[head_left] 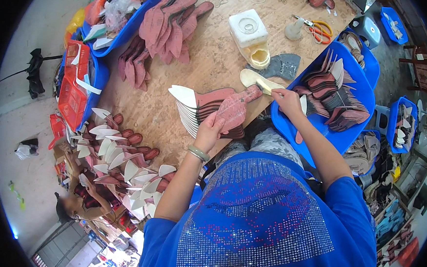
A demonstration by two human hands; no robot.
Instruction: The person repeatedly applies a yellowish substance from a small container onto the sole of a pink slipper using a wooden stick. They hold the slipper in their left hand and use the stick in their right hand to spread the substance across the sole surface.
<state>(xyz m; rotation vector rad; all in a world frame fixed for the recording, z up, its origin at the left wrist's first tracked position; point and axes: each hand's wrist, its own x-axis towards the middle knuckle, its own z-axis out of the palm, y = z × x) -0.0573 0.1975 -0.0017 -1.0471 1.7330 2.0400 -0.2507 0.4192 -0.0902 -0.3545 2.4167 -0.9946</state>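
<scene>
- Left hand [211,132]: fingers closed on the lower-left end of a pink insole [233,110], thumb on its upper face.
- Right hand [288,101]: fingers pinched on the lower-right end of a cream piece [250,77]; its exact kind cannot be told.
- Insole position: above the fan [210,99], near the table's near edge; the white tips spread to the left.
- Governing relation: the insole's long axis runs from the left hand up and right; its narrow, dark-edged end points at the cream piece. The right hand is nearer that end, the left hand nearer the opposite end.
- Cream piece axis: from the right fingers up and left, crossing the insole's line at the narrow end. Contact between the two cannot be confirmed.
- Far side: a white container [249,28], mouth toward the person, stands just beyond the cream piece; dark pads [279,65] lie beside it.
- Right limit: the table edge, with a blue basin [283,125] close beside it, under the right forearm.
- Open room: bare table [213,50] extends up and left of the insole, between the container and a pink stack [168,28].
</scene>
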